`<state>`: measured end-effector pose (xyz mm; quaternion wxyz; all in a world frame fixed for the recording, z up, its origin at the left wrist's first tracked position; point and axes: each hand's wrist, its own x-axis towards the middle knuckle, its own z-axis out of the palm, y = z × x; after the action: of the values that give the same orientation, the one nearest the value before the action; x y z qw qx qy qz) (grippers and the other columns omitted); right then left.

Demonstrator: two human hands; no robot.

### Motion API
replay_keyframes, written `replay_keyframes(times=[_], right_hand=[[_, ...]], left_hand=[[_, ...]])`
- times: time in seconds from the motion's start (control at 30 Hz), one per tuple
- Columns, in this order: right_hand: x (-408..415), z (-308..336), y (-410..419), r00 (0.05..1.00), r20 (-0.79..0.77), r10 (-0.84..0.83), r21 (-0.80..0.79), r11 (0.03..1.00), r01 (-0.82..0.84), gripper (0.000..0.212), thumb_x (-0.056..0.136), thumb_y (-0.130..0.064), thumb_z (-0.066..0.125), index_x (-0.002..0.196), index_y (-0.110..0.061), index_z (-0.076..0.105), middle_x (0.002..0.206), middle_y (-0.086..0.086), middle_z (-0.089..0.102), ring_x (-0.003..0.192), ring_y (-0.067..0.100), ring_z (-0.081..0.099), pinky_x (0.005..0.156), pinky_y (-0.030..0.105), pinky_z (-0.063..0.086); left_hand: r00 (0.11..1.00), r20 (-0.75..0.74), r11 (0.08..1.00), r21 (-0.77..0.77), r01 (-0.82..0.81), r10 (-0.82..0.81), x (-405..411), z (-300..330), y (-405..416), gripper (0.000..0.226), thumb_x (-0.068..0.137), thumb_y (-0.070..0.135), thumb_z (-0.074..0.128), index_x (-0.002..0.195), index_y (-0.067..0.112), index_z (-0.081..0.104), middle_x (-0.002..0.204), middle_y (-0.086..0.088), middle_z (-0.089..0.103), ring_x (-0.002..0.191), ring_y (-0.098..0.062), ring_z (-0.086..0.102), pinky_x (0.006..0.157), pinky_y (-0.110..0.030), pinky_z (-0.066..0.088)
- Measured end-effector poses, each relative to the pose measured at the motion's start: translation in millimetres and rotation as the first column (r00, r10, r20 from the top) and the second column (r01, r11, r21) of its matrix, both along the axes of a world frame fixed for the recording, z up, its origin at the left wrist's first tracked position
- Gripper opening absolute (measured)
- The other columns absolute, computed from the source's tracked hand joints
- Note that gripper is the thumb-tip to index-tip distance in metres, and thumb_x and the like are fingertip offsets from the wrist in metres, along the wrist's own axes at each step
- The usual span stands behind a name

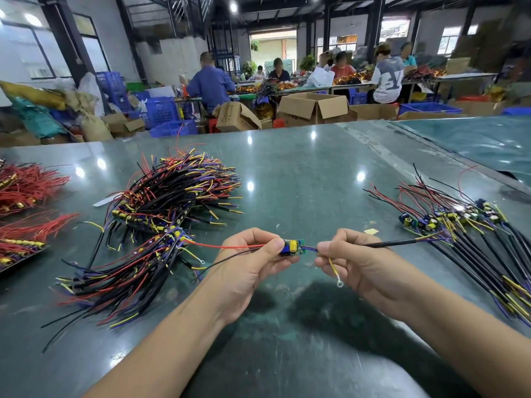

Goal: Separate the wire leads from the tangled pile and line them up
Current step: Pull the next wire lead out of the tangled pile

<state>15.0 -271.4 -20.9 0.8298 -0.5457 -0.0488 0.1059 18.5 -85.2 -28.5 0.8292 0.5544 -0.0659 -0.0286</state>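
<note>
We hold one small circuit board (pixel 293 247) up above the green tabletop (pixel 301 173), just below the middle of the view. Our left hand (pixel 249 265) pinches the board between thumb and curled fingers, and a red wire (pixel 227 246) and a black wire (pixel 227 261) run from it toward nine o'clock, back to the tangled pile. Our right hand (pixel 355 258) pinches the purple leads just beside the board at three o'clock. A black sleeved lead (pixel 393 243) passes out of that hand toward the lined-up row, and a yellow wire with a ring end (pixel 336 272) hangs down from the fingers toward six o'clock.

The tangled pile (pixel 161 214) lies at ten o'clock from our hands, a heap of black, red, yellow and purple wires with small boards mixed in; its lower part fans out toward eight o'clock. The lined-up row (pixel 459 225) lies at three o'clock, boards at the far end and black leads stretching toward the near right edge. Bundles of red wire (pixel 26 185) rest at the far left edge, near nine o'clock.

At twelve o'clock, beyond the tabletop, stand open cardboard boxes (pixel 316 106) and blue crates (pixel 162 110), and people sit at long tables.
</note>
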Motion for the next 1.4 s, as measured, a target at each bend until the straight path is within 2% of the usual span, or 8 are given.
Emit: replay_keyframes(times=[0.1, 0.27, 0.5, 0.7, 0.97, 1.07, 1.27, 1.4], right_hand=[[1.7, -1.0, 0.4, 0.999, 0.032, 0.012, 0.025, 1.000, -0.013, 0.018, 0.062, -0.005, 0.072, 0.053, -0.012, 0.058, 0.061, 0.007, 0.062, 0.059, 0.017, 0.067, 0.061, 0.019, 0.054], [5.7, -3.9, 0.4, 0.999, 0.040, -0.002, 0.024, 1.000, 0.001, 0.018, 0.061, -0.003, 0.072, 0.058, -0.008, 0.055, 0.061, 0.009, 0.063, 0.057, 0.018, 0.066, 0.056, 0.018, 0.053], [10.7, -9.2, -5.6, 0.999, 0.023, -0.048, -0.053, 0.997, 0.049, 0.012, 0.054, -0.010, 0.078, 0.056, -0.011, 0.066, 0.066, 0.015, 0.067, 0.062, 0.018, 0.068, 0.061, 0.021, 0.055], [12.4, -12.5, -9.4, 0.999, -0.034, -0.020, 0.032, 0.999, 0.021, 0.014, 0.058, -0.014, 0.079, 0.068, -0.008, 0.071, 0.076, 0.017, 0.070, 0.072, 0.023, 0.071, 0.062, 0.023, 0.056], [13.0, -9.8, -3.9, 0.996, -0.014, -0.083, 0.215, 0.973, 0.085, 0.002, 0.063, -0.009, 0.071, 0.062, -0.011, 0.072, 0.072, 0.010, 0.071, 0.067, 0.016, 0.071, 0.064, 0.020, 0.056], [11.3, -8.5, -3.6, 0.996, 0.003, -0.084, 0.190, 0.978, 0.082, 0.003, 0.065, -0.009, 0.071, 0.063, -0.011, 0.071, 0.072, 0.010, 0.071, 0.067, 0.016, 0.071, 0.064, 0.020, 0.056], [2.9, -6.9, 3.9, 0.992, 0.078, -0.104, 0.156, 0.984, 0.091, 0.006, 0.063, -0.009, 0.072, 0.060, -0.012, 0.069, 0.070, 0.014, 0.069, 0.067, 0.019, 0.071, 0.064, 0.020, 0.055], [-1.5, -5.4, 9.5, 0.977, 0.140, -0.161, 0.150, 0.979, 0.140, 0.014, 0.066, -0.008, 0.070, 0.055, -0.016, 0.067, 0.065, 0.009, 0.068, 0.065, 0.019, 0.070, 0.065, 0.021, 0.055]], left_hand=[[1.000, 0.025, 1.000, -0.025, 0.018, -0.018, 0.5, 1.1, 2.2, 0.003, 0.070, 0.007, 0.066, 0.070, 0.005, 0.063, 0.079, -0.019, 0.072, 0.069, -0.029, 0.072, 0.063, -0.025, 0.057], [0.995, 0.057, 0.996, -0.027, 0.084, -0.082, -3.0, 3.5, 6.7, 0.014, 0.071, 0.008, 0.065, 0.062, 0.017, 0.070, 0.080, -0.015, 0.073, 0.072, -0.027, 0.072, 0.065, -0.024, 0.057], [0.996, 0.070, 0.998, 0.015, 0.055, -0.056, -0.4, -1.2, 0.1, 0.003, 0.071, 0.008, 0.066, 0.069, 0.008, 0.063, 0.081, -0.017, 0.072, 0.072, -0.030, 0.072, 0.064, -0.024, 0.057], [0.996, 0.079, 0.999, 0.003, -0.049, 0.048, 4.5, -3.5, 5.8, 0.007, 0.070, 0.007, 0.066, 0.072, 0.003, 0.060, 0.078, -0.016, 0.071, 0.072, -0.028, 0.071, 0.065, -0.026, 0.057], [0.998, 0.058, 0.998, -0.059, -0.001, 0.005, 5.3, -0.2, 6.7, 0.008, 0.071, 0.008, 0.064, 0.076, 0.003, 0.060, 0.079, -0.016, 0.072, 0.073, -0.028, 0.072, 0.065, -0.024, 0.057], [0.999, 0.043, 0.998, -0.061, 0.009, -0.007, 4.5, 0.1, 7.2, 0.009, 0.071, 0.009, 0.063, 0.077, 0.004, 0.059, 0.079, -0.015, 0.072, 0.073, -0.027, 0.072, 0.064, -0.023, 0.057], [0.995, -0.062, 0.980, -0.185, 0.070, -0.083, 1.1, 3.1, 4.8, 0.033, 0.069, 0.018, 0.070, 0.099, 0.009, 0.059, 0.081, -0.007, 0.072, 0.071, -0.020, 0.071, 0.063, -0.021, 0.057], [0.988, -0.066, 0.991, -0.021, 0.135, -0.136, -2.1, -0.6, -0.9, 0.056, 0.066, 0.020, 0.074, 0.118, 0.022, 0.054, 0.096, 0.000, 0.071, 0.081, -0.020, 0.069, 0.066, -0.024, 0.056]])
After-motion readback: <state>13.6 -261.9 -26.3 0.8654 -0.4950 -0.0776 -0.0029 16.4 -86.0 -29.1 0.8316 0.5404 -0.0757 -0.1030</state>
